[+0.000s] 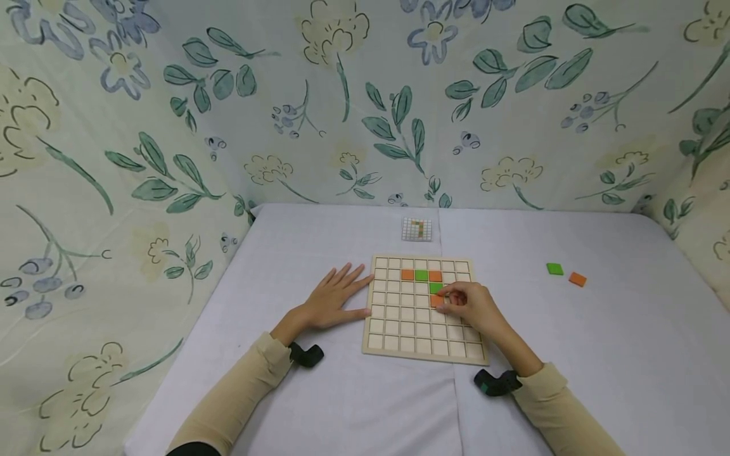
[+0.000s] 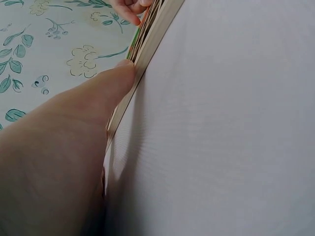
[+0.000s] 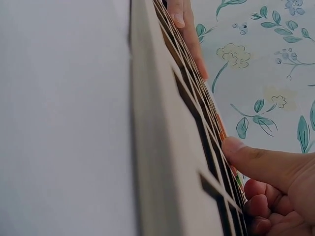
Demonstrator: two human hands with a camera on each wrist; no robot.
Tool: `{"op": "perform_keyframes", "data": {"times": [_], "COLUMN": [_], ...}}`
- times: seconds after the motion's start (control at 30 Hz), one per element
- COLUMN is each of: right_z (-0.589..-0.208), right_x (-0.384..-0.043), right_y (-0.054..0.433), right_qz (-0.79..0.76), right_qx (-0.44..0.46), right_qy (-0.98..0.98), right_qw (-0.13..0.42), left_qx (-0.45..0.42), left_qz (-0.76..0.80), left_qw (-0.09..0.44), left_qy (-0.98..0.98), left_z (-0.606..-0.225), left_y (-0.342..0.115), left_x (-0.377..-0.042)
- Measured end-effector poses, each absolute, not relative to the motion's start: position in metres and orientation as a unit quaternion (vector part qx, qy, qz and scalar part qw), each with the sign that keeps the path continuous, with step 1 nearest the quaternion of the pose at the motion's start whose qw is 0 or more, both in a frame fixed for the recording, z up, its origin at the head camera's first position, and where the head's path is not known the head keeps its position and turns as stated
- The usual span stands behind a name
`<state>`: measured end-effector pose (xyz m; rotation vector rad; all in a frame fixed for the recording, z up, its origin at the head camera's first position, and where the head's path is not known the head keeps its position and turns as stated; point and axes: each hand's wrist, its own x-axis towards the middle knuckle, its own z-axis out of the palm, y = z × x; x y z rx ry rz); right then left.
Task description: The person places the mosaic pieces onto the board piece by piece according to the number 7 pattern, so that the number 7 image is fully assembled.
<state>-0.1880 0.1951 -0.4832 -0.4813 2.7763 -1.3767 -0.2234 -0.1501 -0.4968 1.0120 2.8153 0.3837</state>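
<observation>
A wooden grid board (image 1: 424, 358) lies on the white cloth, its cells divided by thin ridges. Three tiles form a row near its top: an orange one (image 1: 407, 275), a green one (image 1: 421, 275) and another orange one (image 1: 435, 276). Below the row's right end sits a green tile (image 1: 436, 288), and under that an orange tile (image 1: 436, 301). My right hand (image 1: 473, 309) pinches this lowest orange tile with thumb and index finger, the other fingers curled. Spread against the board's left edge is my left hand (image 1: 333, 301); its thumb (image 2: 115, 81) touches the wooden rim.
Off to the right on the cloth lie a loose green tile (image 1: 555, 269) and a loose orange tile (image 1: 578, 279). Behind the board is a small card (image 1: 417, 229) with a printed grid pattern. Floral fabric (image 1: 365, 126) hangs at the table's back and left.
</observation>
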Motion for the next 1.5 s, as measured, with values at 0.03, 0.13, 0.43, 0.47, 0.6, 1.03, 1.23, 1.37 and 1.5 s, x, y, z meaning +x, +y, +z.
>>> {"op": "perform_keyframes", "data": {"times": [0.03, 0.13, 0.43, 0.47, 0.6, 1.03, 1.23, 1.37, 1.5], "right_z": [-0.483, -0.481, -0.468, -0.468, -0.464, -0.451, -0.451, -0.452, -0.457], "right_x": [-0.188, -0.188, -0.192, -0.193, -0.194, -0.193, -0.193, -0.194, -0.197], "right_y": [0.196, 0.2, 0.219, 0.222, 0.235, 0.286, 0.315, 0.333, 0.349], "right_qz": [-0.442, -0.452, -0.46, -0.457, -0.449, -0.427, -0.426, -0.423, -0.433], "right_qx": [-0.155, -0.148, -0.107, -0.101, -0.089, -0.047, -0.019, -0.001, 0.014], "right_qy": [0.884, 0.88, 0.881, 0.883, 0.888, 0.898, 0.898, 0.898, 0.892], "right_qw": [0.003, 0.005, -0.01, -0.016, -0.043, -0.091, -0.111, -0.121, -0.128], "left_qx": [0.334, 0.333, 0.329, 0.33, 0.331, 0.33, 0.328, 0.329, 0.329], "left_qz": [0.127, 0.124, 0.122, 0.122, 0.124, 0.123, 0.123, 0.124, 0.12], "left_qw": [0.063, 0.063, 0.064, 0.064, 0.063, 0.065, 0.064, 0.065, 0.062], "left_qy": [0.932, 0.932, 0.934, 0.934, 0.933, 0.934, 0.934, 0.934, 0.935], "left_z": [-0.497, -0.497, -0.5, -0.5, -0.5, -0.499, -0.499, -0.499, -0.499], "left_y": [-0.15, -0.15, -0.15, -0.15, -0.15, -0.149, -0.149, -0.149, -0.149], "left_x": [-0.223, -0.224, -0.225, -0.225, -0.225, -0.226, -0.226, -0.225, -0.226]}}
